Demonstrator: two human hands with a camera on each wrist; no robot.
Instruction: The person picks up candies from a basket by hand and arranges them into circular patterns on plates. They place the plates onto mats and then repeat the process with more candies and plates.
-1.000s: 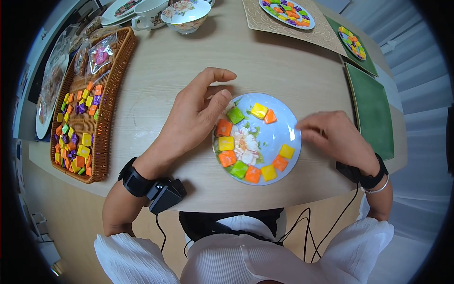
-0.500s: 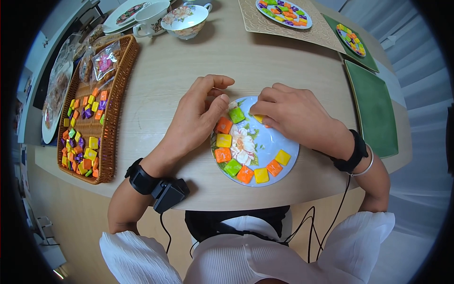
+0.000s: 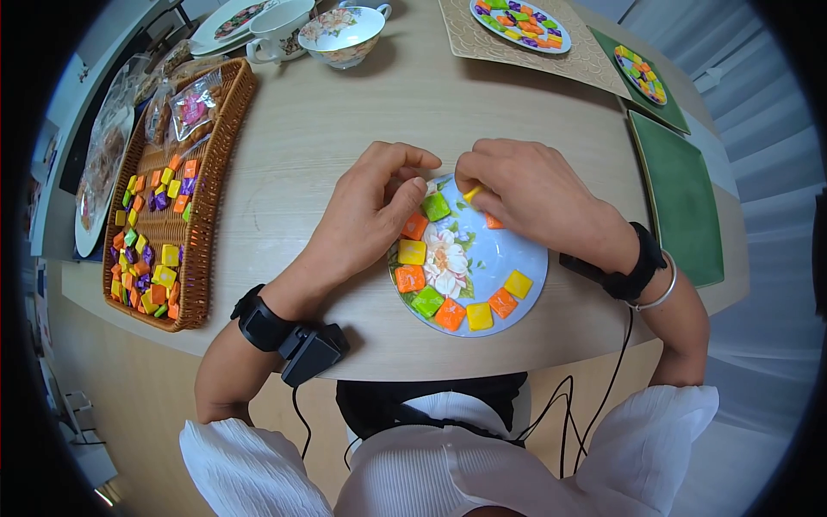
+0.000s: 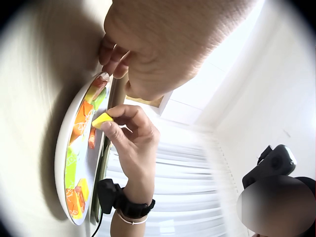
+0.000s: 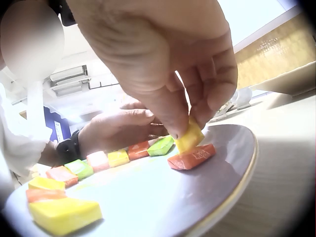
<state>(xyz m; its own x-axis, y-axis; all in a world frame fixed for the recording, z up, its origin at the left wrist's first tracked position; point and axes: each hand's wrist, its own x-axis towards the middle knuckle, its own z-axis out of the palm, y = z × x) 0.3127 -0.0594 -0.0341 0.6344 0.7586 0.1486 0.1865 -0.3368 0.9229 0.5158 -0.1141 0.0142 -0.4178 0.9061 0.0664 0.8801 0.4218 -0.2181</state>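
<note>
Pinching one yellow wrapped candy between thumb and fingers of the right hand, raised above the upper part of a floral plate. Curving loosely with the left hand, thumb at the plate's left rim; cannot tell touching from hovering there.

Counting besides the pinched piece: ten candies lying on the plate, namely two green candies, five orange candies and three yellow candies, mostly in an arc around the left and near rim. Counting farther off: one wicker basket with too many candies to number, at least two teacups, two candy-covered plates, one bare-topped green rectangular plate.

Tilted off flat, with lower edge down toward the orange candy just beneath in the right wrist view; in the head view, slanting from lower left to upper right as a narrow strip. Cannot tell the true long axis under the fingers, nor contact with that orange candy.

Compared with a second ago: lifted and tipped from lying flat beside the orange candy, now pinched by a hand then out at the plate's right rim. Unchanged in layout: the other ten.
</note>
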